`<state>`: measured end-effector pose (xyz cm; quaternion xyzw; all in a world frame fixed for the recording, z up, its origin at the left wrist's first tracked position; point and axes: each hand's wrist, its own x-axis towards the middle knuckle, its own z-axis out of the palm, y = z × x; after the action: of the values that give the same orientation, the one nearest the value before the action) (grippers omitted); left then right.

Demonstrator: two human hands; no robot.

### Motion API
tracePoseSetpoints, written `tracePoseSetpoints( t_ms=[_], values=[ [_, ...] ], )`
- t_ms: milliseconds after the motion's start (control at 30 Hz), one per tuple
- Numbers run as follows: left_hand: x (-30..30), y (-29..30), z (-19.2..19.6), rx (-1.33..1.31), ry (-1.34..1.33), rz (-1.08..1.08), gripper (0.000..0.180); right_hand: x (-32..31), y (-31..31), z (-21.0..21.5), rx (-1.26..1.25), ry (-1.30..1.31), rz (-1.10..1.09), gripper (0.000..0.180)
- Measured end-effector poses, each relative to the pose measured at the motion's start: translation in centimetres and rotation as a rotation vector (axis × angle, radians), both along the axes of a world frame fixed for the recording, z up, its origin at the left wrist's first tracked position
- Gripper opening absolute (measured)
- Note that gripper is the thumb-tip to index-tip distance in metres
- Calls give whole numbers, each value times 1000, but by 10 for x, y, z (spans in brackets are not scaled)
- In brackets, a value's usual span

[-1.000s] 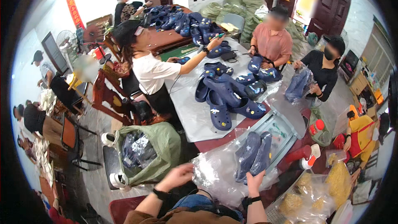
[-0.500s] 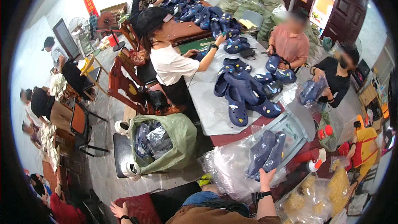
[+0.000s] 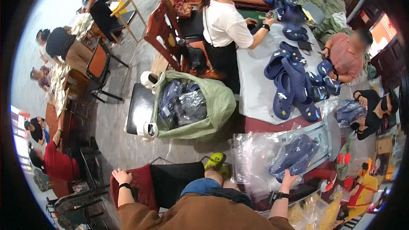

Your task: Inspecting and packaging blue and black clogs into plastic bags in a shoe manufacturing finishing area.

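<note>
My right hand (image 3: 289,180) is closed on the near end of a clear plastic bag (image 3: 314,146) with a pair of dark blue clogs (image 3: 295,151) inside. The bag lies over flat clear bags (image 3: 249,157) and a pale blue-grey plastic stool (image 3: 330,133) on its side. My left hand (image 3: 122,176) rests with its fingers apart on the red cushion (image 3: 138,183) of a chair. A green woven sack (image 3: 219,104), filled with bagged clogs (image 3: 183,104), stands open ahead of me on a dark chair.
Loose blue clogs (image 3: 289,85) cover part of the white-topped table (image 3: 251,76). A person in white (image 3: 226,21), one in pink (image 3: 345,55) and one in black (image 3: 372,113) work around it. Bags of yellow pieces (image 3: 306,213) lie at the lower right.
My view has swung left, shifting the scene rightward and upward. My left hand has come down onto the red cushion. In my right hand, the bagged clogs now lean more to the right.
</note>
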<state>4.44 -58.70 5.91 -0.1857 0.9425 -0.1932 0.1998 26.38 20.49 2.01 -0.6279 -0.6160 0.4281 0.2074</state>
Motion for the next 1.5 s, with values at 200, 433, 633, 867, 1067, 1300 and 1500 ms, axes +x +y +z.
tracePoseSetpoints(
  t_ms=[200,433,633,867,1067,1300,1500],
  values=[
    [69,-53,14,50,-87,120,47,1,1,-13,99,228,-30,82],
    [167,-101,19,66,-232,368,63,8,4,-9,75,139,-22,70],
    [179,-86,-24,-70,-244,424,70,14,-2,-7,18,352,-88,62],
    [74,110,-100,1075,-313,182,63,24,-13,9,-346,717,-195,26],
    [-11,310,-55,1330,-342,-511,58,22,-38,59,-555,904,-172,25],
    [-51,301,-46,1194,-292,-467,62,-72,-101,136,-523,850,170,31],
    [-105,234,-79,1139,-410,-276,74,-241,-202,158,-624,806,578,51]
  ],
)
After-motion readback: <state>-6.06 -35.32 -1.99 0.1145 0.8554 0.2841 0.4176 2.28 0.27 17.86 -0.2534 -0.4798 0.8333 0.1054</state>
